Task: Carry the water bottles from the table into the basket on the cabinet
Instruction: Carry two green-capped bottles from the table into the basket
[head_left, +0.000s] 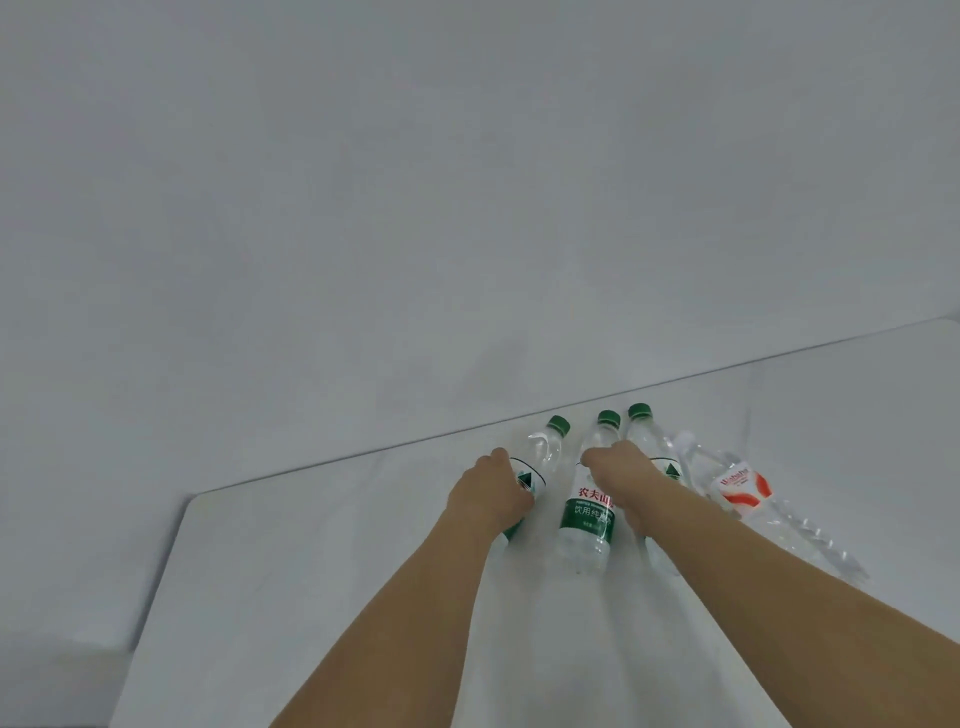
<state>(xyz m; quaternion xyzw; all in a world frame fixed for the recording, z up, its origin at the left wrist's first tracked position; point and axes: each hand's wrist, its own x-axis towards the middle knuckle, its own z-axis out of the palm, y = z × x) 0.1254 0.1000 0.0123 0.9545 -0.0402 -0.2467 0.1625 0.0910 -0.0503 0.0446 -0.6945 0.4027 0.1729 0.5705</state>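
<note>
1. Four water bottles are seen lying on the white worktop (311, 597), by its far edge.
2. The left bottle (540, 457) is gripped by the left hand (491, 493); the right hand (623, 467) is curled round another green-capped bottle (652, 441).
3. They are probably smooth and slippery, so the middle should be held.

Setting: plain indoor room, kind unclear | Evidence: bare white wall (467, 182); white table (311, 571) set against it
</note>
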